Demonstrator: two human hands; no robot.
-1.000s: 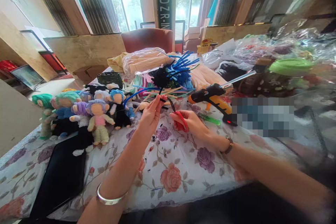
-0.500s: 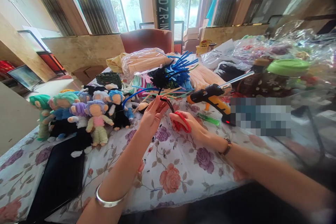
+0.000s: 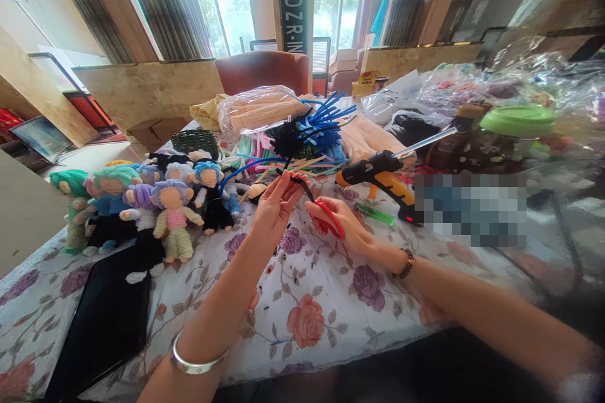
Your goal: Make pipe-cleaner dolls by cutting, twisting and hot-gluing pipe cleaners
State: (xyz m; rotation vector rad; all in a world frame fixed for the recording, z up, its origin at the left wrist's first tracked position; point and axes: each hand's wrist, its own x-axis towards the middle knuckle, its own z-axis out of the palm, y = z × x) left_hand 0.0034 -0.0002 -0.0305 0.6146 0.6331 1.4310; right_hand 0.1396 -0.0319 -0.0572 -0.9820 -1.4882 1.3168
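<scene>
Between the fingertips of my left hand [image 3: 271,206] is a short black pipe cleaner [image 3: 286,164], its end sticking up above the fingers. My right hand [image 3: 350,223] grips red-handled scissors [image 3: 334,221]. The dark blades point up and left, reaching the fingertips of my left hand; whether they touch the pipe cleaner is hard to make out. Small dark clippings [image 3: 289,277] are scattered on the flowered tablecloth [image 3: 331,352] below. Behind my hands lies a bundle of blue and black pipe cleaners [image 3: 326,126].
Several small fuzzy dolls [image 3: 174,217] stand at the left, behind a black flat panel [image 3: 106,315]. On the right are a black and orange glue gun [image 3: 378,173], a green clear-sided stick [image 3: 375,214] and a green-lidded container [image 3: 517,119]. Plastic bags [image 3: 472,85] fill the back right.
The red scissor handles have come closer together and the blades look more closed. Both hands stay in nearly the same place, and the pipe cleaner's tip leans slightly more to the left.
</scene>
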